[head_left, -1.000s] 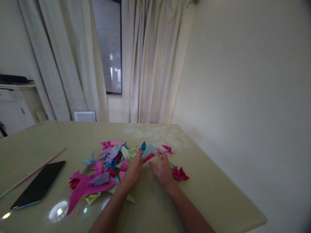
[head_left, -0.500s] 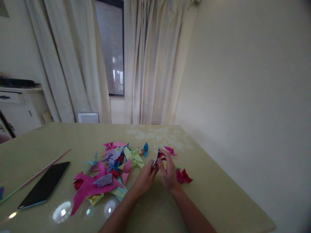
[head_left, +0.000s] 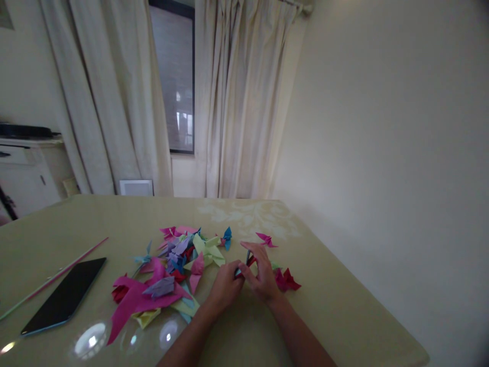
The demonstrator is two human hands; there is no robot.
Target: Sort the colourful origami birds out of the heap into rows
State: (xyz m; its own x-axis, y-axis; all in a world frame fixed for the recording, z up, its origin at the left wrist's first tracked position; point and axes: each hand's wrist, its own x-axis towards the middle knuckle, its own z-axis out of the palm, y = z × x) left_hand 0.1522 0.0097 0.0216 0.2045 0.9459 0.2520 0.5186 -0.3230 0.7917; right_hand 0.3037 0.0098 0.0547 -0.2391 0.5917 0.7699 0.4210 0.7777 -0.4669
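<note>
My left hand [head_left: 226, 283] is closed around a small thing [head_left: 250, 261] with a red part and a thin pale-blue, dark-edged part. Most of it is hidden by the fingers, and I cannot tell its kind. Against it from the right rests my right hand [head_left: 263, 278], with thumb and fingers curved around its side. Both hands are just above the table, close together. To their left lies a heap of folded paper cranes [head_left: 179, 250] in pink, purple, green and blue. Red and magenta paper cranes [head_left: 287, 280] sit just beyond the right wrist.
A dark tablet or phone [head_left: 64, 296] lies at the left of the table [head_left: 344, 316], beside a thin pink and green stick [head_left: 57, 275]. One pink paper crane [head_left: 266, 239] sits behind my hands. The wall [head_left: 382, 153] runs along the right side.
The right fingers have shifted up and forward over the held thing, with the index finger stretched further left. Less of the thing shows between my hands. The view has moved slightly.
</note>
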